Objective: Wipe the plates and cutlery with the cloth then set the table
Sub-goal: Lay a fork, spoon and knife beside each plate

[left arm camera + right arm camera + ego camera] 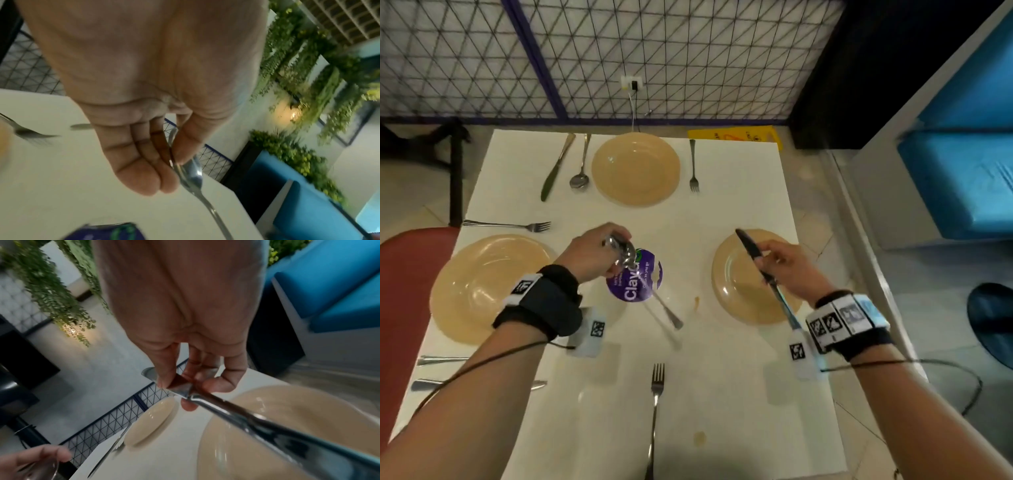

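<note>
My left hand (602, 251) hovers over the middle of the white table (739, 394) and pinches a spoon (191, 173) by its bowl, handle slanting down toward me (669, 317). Under it lies a round purple pack (640, 284) with white lettering. My right hand (770, 262) pinches a table knife (750, 248) near where blade meets handle, above the right beige plate (736, 287); the blade points up and left. Two more beige plates sit at the left (482, 287) and the far side (635, 169). No cloth shows.
Beside the far plate lie a knife (556, 168), a spoon (581, 171) and a fork (693, 168). Other forks lie above the left plate (510, 225) and near the front edge (655, 404). A red chair (407, 308) stands left, a blue sofa (962, 171) right.
</note>
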